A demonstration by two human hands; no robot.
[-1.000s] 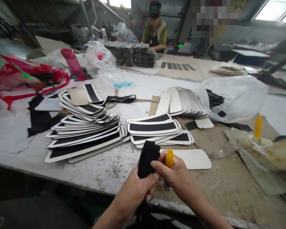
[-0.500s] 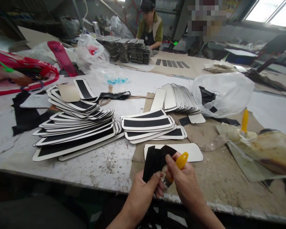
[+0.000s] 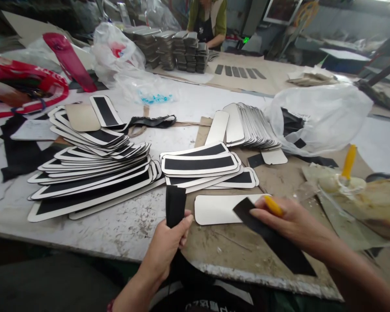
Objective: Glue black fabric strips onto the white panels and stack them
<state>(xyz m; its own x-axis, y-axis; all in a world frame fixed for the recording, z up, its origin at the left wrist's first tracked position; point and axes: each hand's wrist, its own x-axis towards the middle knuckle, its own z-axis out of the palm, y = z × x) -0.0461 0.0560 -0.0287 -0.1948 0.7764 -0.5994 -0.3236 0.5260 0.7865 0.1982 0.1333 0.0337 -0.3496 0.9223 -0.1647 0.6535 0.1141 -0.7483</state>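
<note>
My left hand [image 3: 165, 245] is closed around a bundle of black strips [image 3: 176, 203], held upright near the table's front edge. In my right hand [image 3: 294, 221] are a single black strip [image 3: 284, 247], slanting down to the right, and a tool with a yellow handle [image 3: 273, 206]; the tool's working end is hidden. Under and beside the right hand's strip lies a plain white rounded board [image 3: 214, 210]. Behind it is a small pile of white boards with black centres [image 3: 199, 164]. A larger stack of such boards [image 3: 94, 190] lies to the left.
A fanned row of plain white boards [image 3: 237, 125] stands behind, with a clear plastic bag [image 3: 328, 117] beside it. At right, another yellow handle [image 3: 349, 162] sticks up from a glue-stained container [image 3: 373, 203]. A co-worker [image 3: 208, 26] stands beyond grey stacks [image 3: 182, 50].
My hands have moved apart, the left leftward with the bundle and the right rightward with one black strip separated from it. The yellow-handled tool has stayed in my right hand. The view has shifted.
</note>
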